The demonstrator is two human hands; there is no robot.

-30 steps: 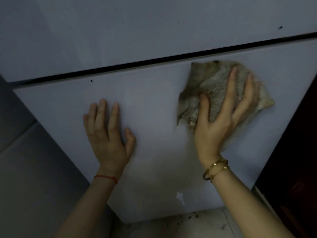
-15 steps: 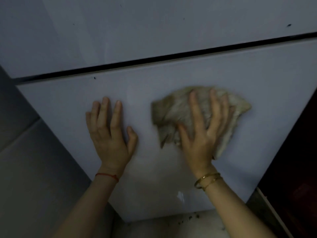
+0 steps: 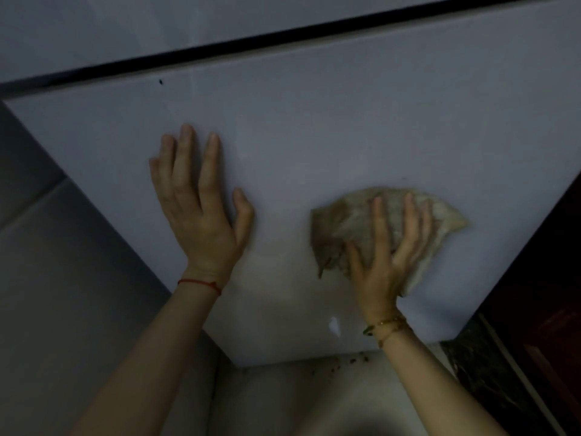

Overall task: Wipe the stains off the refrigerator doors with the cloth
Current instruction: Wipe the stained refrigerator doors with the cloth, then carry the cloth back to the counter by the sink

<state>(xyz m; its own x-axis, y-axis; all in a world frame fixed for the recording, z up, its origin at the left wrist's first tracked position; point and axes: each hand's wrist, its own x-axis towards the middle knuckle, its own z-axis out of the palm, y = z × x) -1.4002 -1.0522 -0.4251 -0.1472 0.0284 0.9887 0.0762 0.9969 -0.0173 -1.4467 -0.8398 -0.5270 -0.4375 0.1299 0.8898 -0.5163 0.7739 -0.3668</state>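
The pale grey lower refrigerator door (image 3: 314,127) fills the middle of the head view, with the upper door (image 3: 157,23) above a dark gap. My right hand (image 3: 386,256) presses a crumpled beige cloth (image 3: 446,221) flat against the lower door, fingers spread over it. My left hand (image 3: 198,202) lies flat on the same door to the left, fingers together, holding nothing. A small dark speck (image 3: 161,82) sits near the door's top edge. A white mark (image 3: 334,327) and a faint brownish smear (image 3: 283,297) show low on the door.
A grey wall (image 3: 63,278) stands to the left of the fridge. Dark wooden furniture (image 3: 540,309) borders the right side. The light floor (image 3: 298,398) below the door has dark crumbs (image 3: 355,361) near the fridge base.
My right hand slid the cloth down from under the door gap, first leftward, then back to the right and lower. My left hand stayed pressed on the door. The view shifted downward.
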